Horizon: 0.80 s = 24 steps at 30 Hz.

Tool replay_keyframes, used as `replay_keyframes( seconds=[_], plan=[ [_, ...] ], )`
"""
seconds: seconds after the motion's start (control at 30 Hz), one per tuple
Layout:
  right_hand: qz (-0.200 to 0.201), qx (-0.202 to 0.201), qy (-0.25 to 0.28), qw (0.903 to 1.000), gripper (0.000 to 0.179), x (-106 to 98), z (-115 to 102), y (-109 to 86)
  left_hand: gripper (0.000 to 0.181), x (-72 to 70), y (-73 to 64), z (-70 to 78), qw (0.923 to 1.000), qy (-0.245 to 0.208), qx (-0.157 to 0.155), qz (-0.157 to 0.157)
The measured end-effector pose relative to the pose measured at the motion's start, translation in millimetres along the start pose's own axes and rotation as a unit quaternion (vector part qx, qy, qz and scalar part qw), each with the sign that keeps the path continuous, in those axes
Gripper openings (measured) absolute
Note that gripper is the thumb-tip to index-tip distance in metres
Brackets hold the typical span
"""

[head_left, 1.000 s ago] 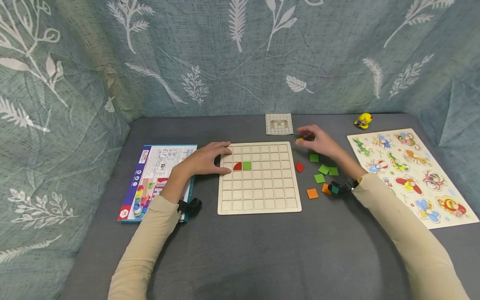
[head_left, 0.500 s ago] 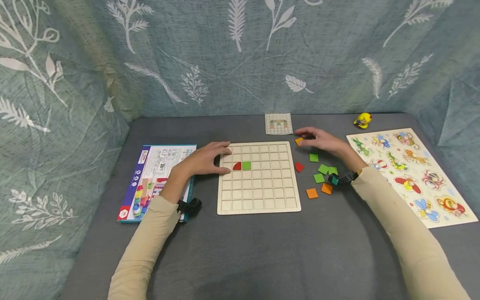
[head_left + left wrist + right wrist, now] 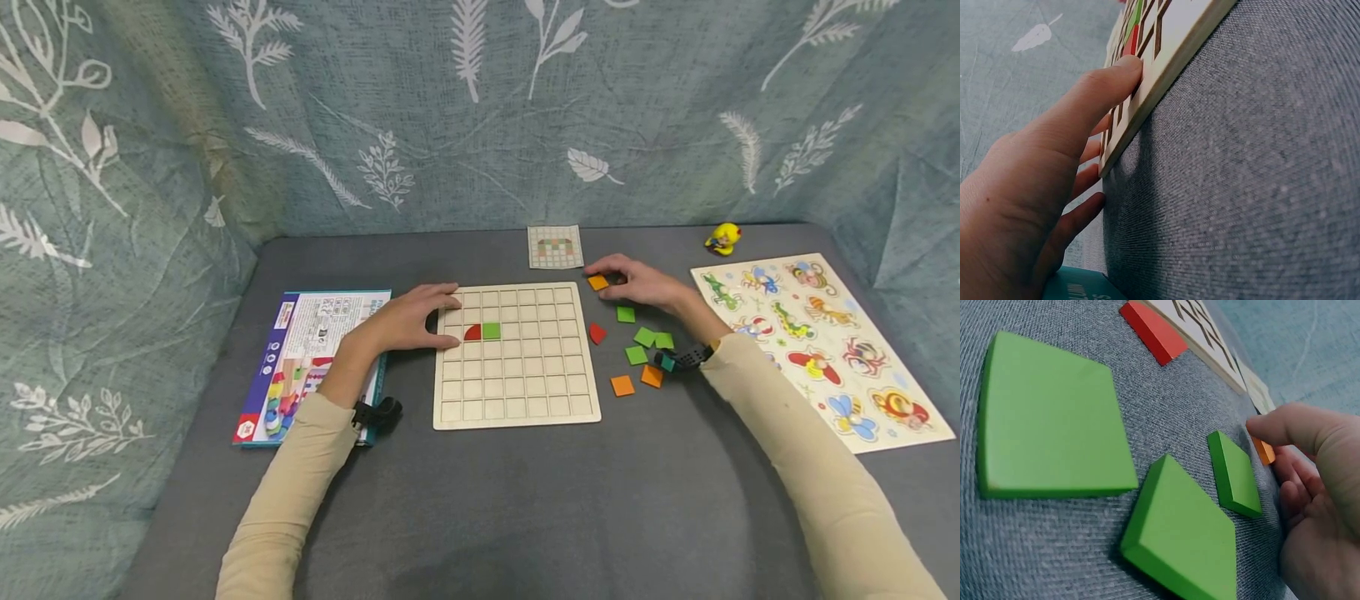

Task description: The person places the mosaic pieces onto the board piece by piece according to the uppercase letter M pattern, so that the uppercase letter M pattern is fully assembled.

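right hand [image 3: 637,282] out at two o'clock from the grid board [image 3: 536,367], and it's thumb and fingers pinching an orange tile [image 3: 597,282] just off that corner! left hand [image 3: 405,319] at ten o'clock, fingers spread wide, thumb resting on the board's rim. inside, also towards ten, a red quarter-round [image 3: 472,332] sits beside a green square [image 3: 491,332]. loose green tiles [image 3: 644,337] lie scattered at three, and the pattern card [image 3: 555,247] lies at one!

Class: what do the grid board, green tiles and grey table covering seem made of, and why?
Grid board: probably plywood, matte, bare-looking; pale tan surface and edge. Green tiles: perhaps painted wood, smooth, faintly glossy; even colour without grain leaves plastic possible. Grey table covering: apparently woven fabric, matte; visible threads.
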State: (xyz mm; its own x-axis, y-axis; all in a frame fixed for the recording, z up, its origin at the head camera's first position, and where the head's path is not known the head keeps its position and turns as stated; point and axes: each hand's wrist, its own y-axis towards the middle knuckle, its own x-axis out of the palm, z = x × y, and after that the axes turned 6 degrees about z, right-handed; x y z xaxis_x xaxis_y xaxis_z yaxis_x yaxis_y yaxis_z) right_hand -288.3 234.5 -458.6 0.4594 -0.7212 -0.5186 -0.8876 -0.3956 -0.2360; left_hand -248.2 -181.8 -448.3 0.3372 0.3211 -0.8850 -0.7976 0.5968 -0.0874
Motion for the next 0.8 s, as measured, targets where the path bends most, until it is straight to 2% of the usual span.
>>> replay_keyframes(
  seconds=[0.57,0.8],
  plan=[
    [0.017,-0.037,-0.027,0.9988,0.041,2.5,0.2,0.0,0.069,-0.4,0.6,0.2,1.0,-0.006,-0.001,0.001],
    [0.026,-0.037,-0.034,0.9984,0.039,2.0,0.0,-1.8,0.069,0.9,2.6,0.6,1.0,-0.007,-0.004,0.002]
  ],
)
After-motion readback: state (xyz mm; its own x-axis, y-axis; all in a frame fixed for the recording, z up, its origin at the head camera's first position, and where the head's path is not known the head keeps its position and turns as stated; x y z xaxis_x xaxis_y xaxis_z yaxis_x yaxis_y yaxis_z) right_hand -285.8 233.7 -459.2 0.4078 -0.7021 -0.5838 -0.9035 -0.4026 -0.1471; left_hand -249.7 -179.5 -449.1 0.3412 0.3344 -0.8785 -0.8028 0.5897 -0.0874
